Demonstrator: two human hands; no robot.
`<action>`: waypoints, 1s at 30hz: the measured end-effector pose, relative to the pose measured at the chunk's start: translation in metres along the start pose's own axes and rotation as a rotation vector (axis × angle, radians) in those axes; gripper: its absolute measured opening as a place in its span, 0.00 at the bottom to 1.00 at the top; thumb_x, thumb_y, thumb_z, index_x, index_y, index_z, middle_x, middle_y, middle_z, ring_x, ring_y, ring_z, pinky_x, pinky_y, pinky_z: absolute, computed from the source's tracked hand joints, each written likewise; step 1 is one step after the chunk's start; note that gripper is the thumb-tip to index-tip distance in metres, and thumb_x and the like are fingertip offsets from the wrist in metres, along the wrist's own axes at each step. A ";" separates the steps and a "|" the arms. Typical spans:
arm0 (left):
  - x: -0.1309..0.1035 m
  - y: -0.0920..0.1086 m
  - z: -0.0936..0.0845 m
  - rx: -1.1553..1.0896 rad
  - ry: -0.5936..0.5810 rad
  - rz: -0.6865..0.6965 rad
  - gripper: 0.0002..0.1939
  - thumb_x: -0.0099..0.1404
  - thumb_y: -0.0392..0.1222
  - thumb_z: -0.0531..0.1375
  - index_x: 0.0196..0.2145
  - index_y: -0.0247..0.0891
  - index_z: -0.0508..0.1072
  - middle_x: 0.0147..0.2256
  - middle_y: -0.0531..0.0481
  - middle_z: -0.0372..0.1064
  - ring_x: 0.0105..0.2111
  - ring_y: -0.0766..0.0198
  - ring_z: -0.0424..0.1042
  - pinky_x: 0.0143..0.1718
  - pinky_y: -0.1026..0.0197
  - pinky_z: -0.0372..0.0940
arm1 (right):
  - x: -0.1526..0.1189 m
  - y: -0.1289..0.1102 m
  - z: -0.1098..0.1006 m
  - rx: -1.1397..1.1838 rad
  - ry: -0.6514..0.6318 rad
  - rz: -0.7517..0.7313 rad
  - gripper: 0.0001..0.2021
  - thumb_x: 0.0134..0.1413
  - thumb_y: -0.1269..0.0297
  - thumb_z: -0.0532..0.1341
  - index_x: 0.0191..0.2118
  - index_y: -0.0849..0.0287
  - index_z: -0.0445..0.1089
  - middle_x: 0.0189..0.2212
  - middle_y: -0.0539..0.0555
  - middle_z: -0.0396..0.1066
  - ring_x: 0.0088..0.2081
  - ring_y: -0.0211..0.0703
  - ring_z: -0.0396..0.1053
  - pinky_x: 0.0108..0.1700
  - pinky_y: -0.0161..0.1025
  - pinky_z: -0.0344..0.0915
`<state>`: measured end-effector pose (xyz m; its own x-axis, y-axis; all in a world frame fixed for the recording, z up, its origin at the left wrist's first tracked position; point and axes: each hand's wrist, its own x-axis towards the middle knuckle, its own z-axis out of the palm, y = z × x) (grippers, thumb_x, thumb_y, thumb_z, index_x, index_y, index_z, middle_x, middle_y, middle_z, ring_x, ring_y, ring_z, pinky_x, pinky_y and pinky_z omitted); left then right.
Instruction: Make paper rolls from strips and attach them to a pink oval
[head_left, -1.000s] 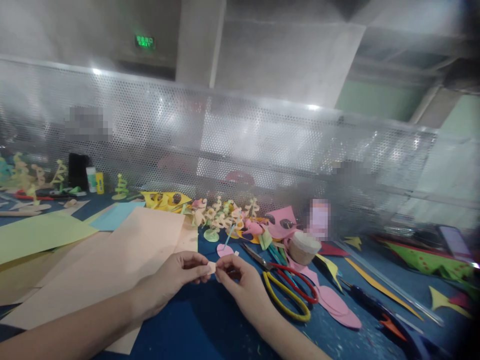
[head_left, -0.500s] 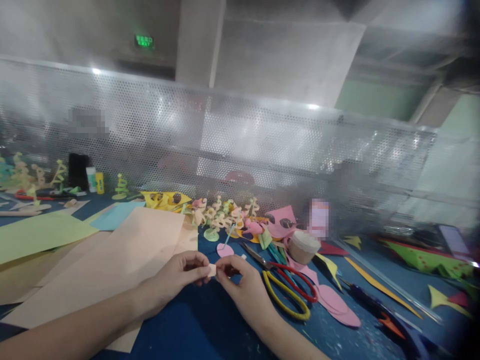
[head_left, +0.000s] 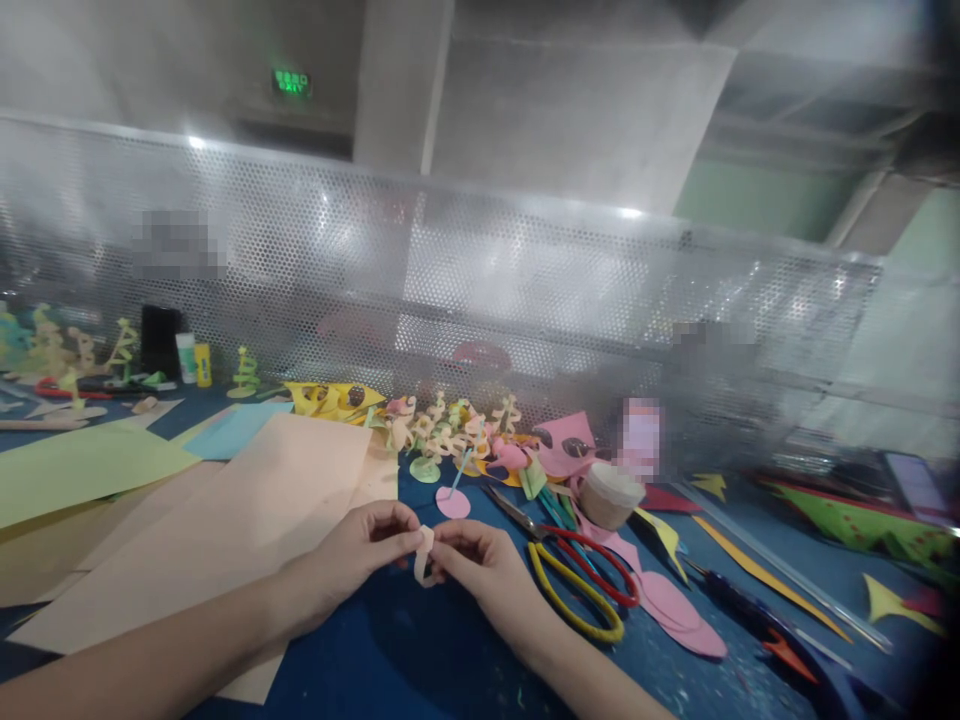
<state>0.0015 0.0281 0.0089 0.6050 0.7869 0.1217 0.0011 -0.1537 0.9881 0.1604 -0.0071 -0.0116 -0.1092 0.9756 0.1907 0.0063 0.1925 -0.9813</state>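
A small curled strip of pale peach paper (head_left: pixel 424 568) is pinched between my two hands, its loop hanging below the fingertips. My left hand (head_left: pixel 375 545) grips one side between thumb and fingers. My right hand (head_left: pixel 476 560) pinches the other side, fingers bent. Just beyond them, a pink paper disc (head_left: pixel 453 503) carries a thin upright pale blue stem. Scissors with red and yellow handles (head_left: pixel 574 585) lie open beside my right hand. Large peach sheets (head_left: pixel 247 520) lie under and beyond my left forearm.
Curled paper figures (head_left: pixel 442 430) stand at the back by a perforated metal screen (head_left: pixel 525 270). A tape roll (head_left: pixel 611 495), pink ovals (head_left: pixel 675 605) and a dark blue glue gun (head_left: pixel 772 625) lie to the right. Glue sticks (head_left: pixel 195 362) stand back left.
The paper strip, earlier showing only as a small piece between the fingertips, now shows as a loop hanging below them. My hands have barely moved.
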 end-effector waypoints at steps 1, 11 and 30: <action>0.000 -0.001 0.000 -0.006 -0.005 0.003 0.10 0.54 0.44 0.59 0.23 0.35 0.67 0.23 0.55 0.62 0.26 0.67 0.61 0.32 0.64 0.55 | 0.000 -0.001 0.000 0.013 -0.009 0.004 0.12 0.41 0.56 0.63 0.27 0.61 0.72 0.20 0.48 0.69 0.22 0.34 0.64 0.30 0.33 0.64; 0.003 -0.008 -0.001 -0.055 -0.012 -0.045 0.11 0.52 0.47 0.61 0.25 0.36 0.67 0.22 0.57 0.62 0.25 0.68 0.61 0.30 0.65 0.55 | 0.000 0.000 0.001 -0.101 0.001 0.011 0.14 0.45 0.53 0.61 0.26 0.62 0.70 0.21 0.50 0.70 0.23 0.35 0.65 0.29 0.33 0.64; 0.005 -0.012 -0.003 -0.075 -0.014 -0.034 0.13 0.50 0.48 0.62 0.24 0.36 0.68 0.22 0.57 0.62 0.24 0.68 0.59 0.29 0.65 0.54 | -0.011 -0.007 -0.001 -0.966 0.043 -0.583 0.05 0.50 0.72 0.56 0.31 0.56 0.68 0.32 0.54 0.66 0.36 0.43 0.63 0.38 0.39 0.61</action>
<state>0.0017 0.0356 -0.0021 0.6163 0.7827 0.0868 -0.0375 -0.0810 0.9960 0.1625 -0.0190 -0.0069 -0.3123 0.7093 0.6320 0.7339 0.6025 -0.3136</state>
